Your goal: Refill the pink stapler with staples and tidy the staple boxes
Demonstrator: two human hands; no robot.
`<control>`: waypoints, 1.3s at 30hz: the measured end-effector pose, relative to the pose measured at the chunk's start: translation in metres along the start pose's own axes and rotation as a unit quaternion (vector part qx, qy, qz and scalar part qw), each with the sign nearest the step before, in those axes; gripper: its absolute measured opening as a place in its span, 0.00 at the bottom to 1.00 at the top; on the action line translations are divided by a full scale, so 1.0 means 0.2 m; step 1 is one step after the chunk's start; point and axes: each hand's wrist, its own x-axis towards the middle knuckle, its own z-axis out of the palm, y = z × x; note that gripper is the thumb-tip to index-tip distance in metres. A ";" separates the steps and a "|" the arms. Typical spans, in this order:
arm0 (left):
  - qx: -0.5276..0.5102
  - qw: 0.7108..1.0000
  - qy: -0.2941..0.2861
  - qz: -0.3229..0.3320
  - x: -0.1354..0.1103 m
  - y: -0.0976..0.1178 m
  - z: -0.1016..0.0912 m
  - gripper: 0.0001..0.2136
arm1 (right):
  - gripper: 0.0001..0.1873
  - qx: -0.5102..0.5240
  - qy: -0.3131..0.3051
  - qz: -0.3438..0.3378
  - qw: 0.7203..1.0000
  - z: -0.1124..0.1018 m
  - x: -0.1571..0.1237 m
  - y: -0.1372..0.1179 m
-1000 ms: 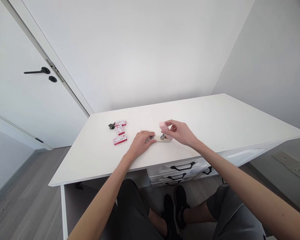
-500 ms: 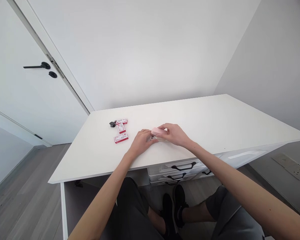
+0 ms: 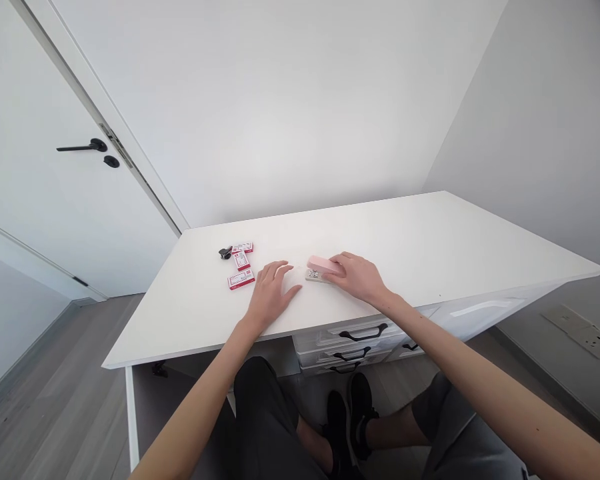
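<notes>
My right hand (image 3: 359, 275) grips a pink stapler (image 3: 320, 263) from its right end, thumb low and fingers over the top. The stapler's pale base (image 3: 314, 275), with a dark printed patch, lies on the white tabletop under the pink upper part. A short gap to the left of it, my left hand (image 3: 269, 290) is open, thumb and fingers apart and nothing in them. Left of that hand lie several small red-and-white boxes, the nearest box (image 3: 241, 279) close to my fingers. Beside the farthest box is a small black object (image 3: 225, 253), perhaps a staple remover.
The white tabletop (image 3: 405, 233) reaches back to the wall. Below its front edge are drawers with black handles (image 3: 364, 332) and an open compartment at the left. A door with a black handle (image 3: 83, 146) stands at the far left. My legs are under the edge.
My left hand has let go of the stapler and drawn back to the left, its fingers spreading. My right hand keeps hold of the stapler. The view has shifted slightly.
</notes>
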 end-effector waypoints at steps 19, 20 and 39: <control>0.155 0.973 -0.013 -0.172 -0.21 -0.03 -0.19 0.22 | 0.39 0.199 -0.038 0.034 0.979 -0.05 -0.21 0.29; 0.136 0.980 -0.011 -0.147 -0.21 -0.03 -0.18 0.21 | 0.42 0.213 -0.044 0.035 0.975 -0.06 -0.21 0.29; -0.140 0.978 -0.145 0.062 0.17 0.24 0.08 0.20 | 0.40 0.309 -0.077 -0.005 0.948 -0.05 -0.16 0.34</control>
